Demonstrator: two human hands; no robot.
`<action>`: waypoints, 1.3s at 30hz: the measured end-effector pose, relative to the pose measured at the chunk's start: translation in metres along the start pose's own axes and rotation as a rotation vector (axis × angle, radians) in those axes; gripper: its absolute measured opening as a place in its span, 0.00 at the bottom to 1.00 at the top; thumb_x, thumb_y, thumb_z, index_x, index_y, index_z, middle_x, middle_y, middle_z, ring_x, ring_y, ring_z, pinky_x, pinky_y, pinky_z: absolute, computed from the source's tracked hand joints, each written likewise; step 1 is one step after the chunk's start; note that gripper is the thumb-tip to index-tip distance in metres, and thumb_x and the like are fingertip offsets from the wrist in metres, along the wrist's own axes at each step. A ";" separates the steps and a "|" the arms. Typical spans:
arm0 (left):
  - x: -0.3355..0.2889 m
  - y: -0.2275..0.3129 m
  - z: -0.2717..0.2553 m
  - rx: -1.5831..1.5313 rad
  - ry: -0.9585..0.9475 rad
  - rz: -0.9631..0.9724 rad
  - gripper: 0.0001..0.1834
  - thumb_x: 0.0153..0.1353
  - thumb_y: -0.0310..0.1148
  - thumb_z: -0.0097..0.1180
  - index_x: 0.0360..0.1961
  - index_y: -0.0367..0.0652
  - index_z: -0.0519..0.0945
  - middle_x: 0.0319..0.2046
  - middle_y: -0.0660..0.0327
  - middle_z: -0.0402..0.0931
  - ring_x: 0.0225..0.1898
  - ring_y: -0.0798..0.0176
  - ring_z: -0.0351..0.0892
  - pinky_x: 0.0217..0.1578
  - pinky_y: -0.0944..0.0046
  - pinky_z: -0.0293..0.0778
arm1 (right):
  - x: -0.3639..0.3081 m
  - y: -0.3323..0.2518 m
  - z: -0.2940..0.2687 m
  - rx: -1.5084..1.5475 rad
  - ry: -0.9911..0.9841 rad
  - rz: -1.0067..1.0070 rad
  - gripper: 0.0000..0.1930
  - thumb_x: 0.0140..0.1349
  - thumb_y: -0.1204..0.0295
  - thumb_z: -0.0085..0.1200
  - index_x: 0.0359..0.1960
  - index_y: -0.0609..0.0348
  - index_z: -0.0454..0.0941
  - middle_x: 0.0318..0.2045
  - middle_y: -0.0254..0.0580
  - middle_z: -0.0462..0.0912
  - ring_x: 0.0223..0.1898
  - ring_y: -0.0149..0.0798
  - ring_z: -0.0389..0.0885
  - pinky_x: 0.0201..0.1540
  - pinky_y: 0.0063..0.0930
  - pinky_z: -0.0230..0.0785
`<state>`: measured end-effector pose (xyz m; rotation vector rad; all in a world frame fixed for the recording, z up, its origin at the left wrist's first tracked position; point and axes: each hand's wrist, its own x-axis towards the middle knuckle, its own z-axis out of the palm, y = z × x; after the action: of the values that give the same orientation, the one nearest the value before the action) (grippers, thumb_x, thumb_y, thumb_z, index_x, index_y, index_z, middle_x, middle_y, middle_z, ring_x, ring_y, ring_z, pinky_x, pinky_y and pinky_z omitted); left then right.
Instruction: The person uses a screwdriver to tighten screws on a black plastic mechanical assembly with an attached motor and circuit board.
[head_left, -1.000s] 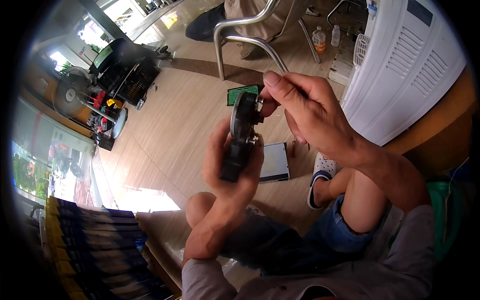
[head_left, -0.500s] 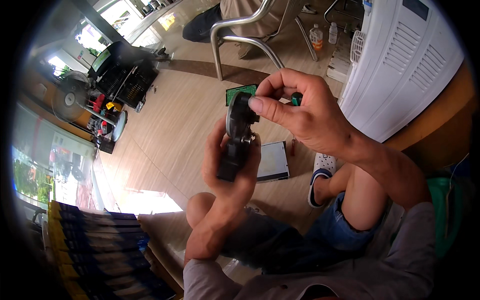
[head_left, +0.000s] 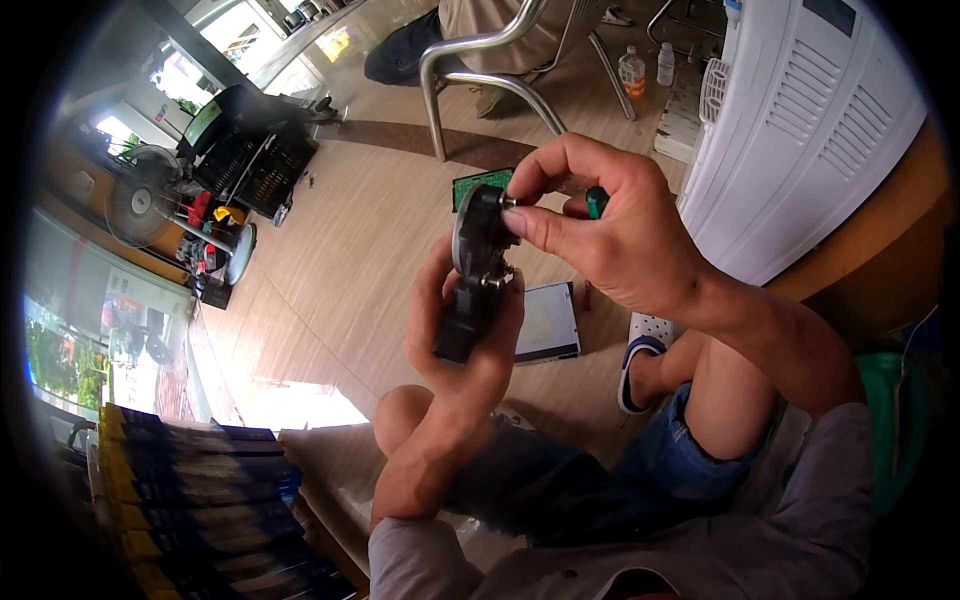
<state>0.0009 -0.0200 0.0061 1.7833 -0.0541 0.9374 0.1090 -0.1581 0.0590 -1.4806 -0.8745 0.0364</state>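
Note:
My left hand (head_left: 428,325) is wrapped round the lower part of a black housing (head_left: 468,322), held upright in front of me. The housing has a round, metal-rimmed upper end, and small metal fittings show on its right side. Beside that upper end, my right hand (head_left: 630,235) pinches a small shiny metal piece (head_left: 508,201) between thumb and forefinger, close against the housing. A green-handled tool (head_left: 597,203) is tucked in the curled fingers of the same hand. Its far end is hidden, so its exact kind does not show.
On the floor beyond lie a green circuit board (head_left: 480,188), a flat white-topped case (head_left: 547,322) and a thin red tool (head_left: 587,296). A metal chair (head_left: 436,105) and a seated person are ahead. A white louvred appliance (head_left: 800,130) stands right; stacked boxes (head_left: 200,500) are lower left.
My right thumb and fingertips have shifted slightly, and the small metal piece now shows between them. The left hand and the housing stay nearly still.

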 end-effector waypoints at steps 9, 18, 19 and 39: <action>-0.001 0.002 0.000 -0.032 0.024 -0.078 0.33 0.56 0.14 0.63 0.63 0.33 0.67 0.41 0.56 0.80 0.39 0.70 0.79 0.41 0.71 0.74 | 0.001 -0.002 0.001 0.020 -0.011 0.011 0.10 0.60 0.72 0.64 0.40 0.63 0.80 0.35 0.39 0.86 0.40 0.31 0.84 0.44 0.26 0.74; -0.001 0.002 -0.001 -0.001 0.020 -0.032 0.32 0.56 0.14 0.63 0.62 0.34 0.68 0.41 0.56 0.81 0.40 0.70 0.79 0.41 0.72 0.74 | 0.001 0.003 0.002 0.047 -0.004 -0.041 0.12 0.60 0.71 0.65 0.41 0.65 0.80 0.37 0.40 0.85 0.42 0.33 0.84 0.47 0.25 0.74; -0.001 0.003 0.000 -0.017 0.026 -0.041 0.32 0.56 0.13 0.63 0.62 0.33 0.68 0.41 0.56 0.81 0.40 0.70 0.79 0.41 0.72 0.74 | 0.001 0.004 0.002 0.048 -0.006 -0.041 0.12 0.60 0.71 0.65 0.41 0.65 0.80 0.37 0.40 0.85 0.42 0.33 0.84 0.47 0.25 0.74; 0.002 -0.004 -0.005 -0.020 0.002 0.045 0.34 0.56 0.12 0.63 0.64 0.30 0.65 0.44 0.50 0.81 0.43 0.62 0.82 0.45 0.64 0.78 | -0.012 -0.003 0.016 -0.076 -0.199 -0.149 0.11 0.64 0.68 0.61 0.34 0.67 0.82 0.25 0.47 0.84 0.27 0.36 0.84 0.28 0.29 0.73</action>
<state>0.0014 -0.0133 0.0047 1.7688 -0.1031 0.9676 0.0909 -0.1509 0.0534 -1.4963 -1.1560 0.0410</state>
